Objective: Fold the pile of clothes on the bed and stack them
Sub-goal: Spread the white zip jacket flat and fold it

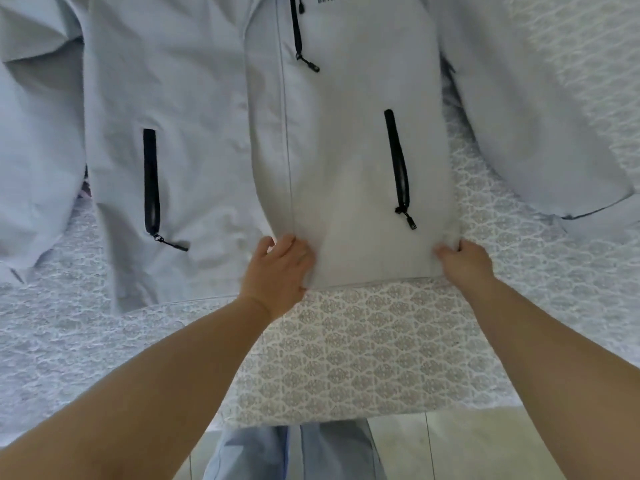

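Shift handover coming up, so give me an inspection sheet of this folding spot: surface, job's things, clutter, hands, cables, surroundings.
Surface: bed under a white patterned cover, its near edge facing the person.
Job's things: pale grey jacket spread front up, front panel lying over the middle, black pocket zips showing; one sleeve stretched out to the right. No folded stack in view.
Clutter: nothing seen.
Hands: left hand grips the panel's lower left corner; right hand grips its lower right corner.
Cables: nothing seen; only the jacket's black drawcord near the collar.
Surroundings: pale tiled floor below the bed edge, the person's light blue trousers there.
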